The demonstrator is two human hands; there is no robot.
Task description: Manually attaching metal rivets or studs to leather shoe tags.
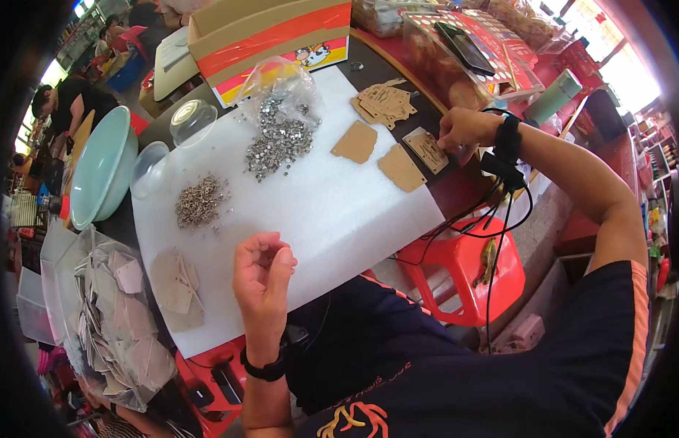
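Around the white sheet's (332, 241) middle, one engraved brown card (425, 150) lay at 2 o'clock, pinched at its edge by the right hand (463, 135), beside two plain cards (355, 141). At 7, the left hand (263, 271) was released, loosely curled. One clear bag (270, 75) at 12 held silver pieces (281, 139); one clear container (141, 398) at 8, many flat pieces (128, 328).

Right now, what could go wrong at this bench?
Black cables hang from the right wrist in front of the red stool; they might snag if the right hand moves. The left hand is near the loose brownish bits; a brush could scatter them. The clear bag gapes over silvery pieces; bumping it may spread them.
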